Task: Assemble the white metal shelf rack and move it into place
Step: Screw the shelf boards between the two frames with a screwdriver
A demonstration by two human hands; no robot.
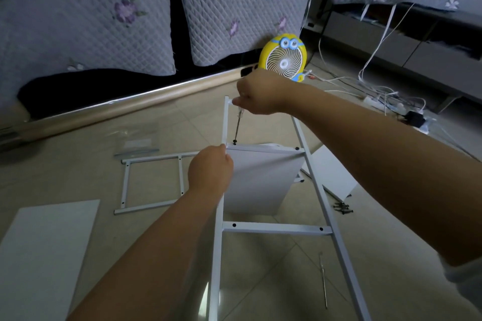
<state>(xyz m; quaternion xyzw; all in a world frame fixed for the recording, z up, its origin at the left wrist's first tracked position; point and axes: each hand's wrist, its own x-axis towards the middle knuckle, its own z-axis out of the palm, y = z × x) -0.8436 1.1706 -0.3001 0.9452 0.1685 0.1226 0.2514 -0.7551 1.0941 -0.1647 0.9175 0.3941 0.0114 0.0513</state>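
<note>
A white metal side frame (276,229) with crossbars stands in front of me. A white shelf board (260,182) is set under its upper crossbar. My right hand (263,92) grips a screwdriver (238,126) from above, with the tip on a black screw (234,141) at the crossbar's left end. My left hand (210,168) grips the frame's left upright and the board's edge just below that screw. A second black screw (297,148) sits at the crossbar's right end.
On the tiled floor lie a second white side frame (152,182), a white board (44,255) at the front left, another board (333,174) at the right, several black screws (343,208) and a thin metal tool (324,281). A yellow fan (285,57), cables (378,94) and a sofa stand behind.
</note>
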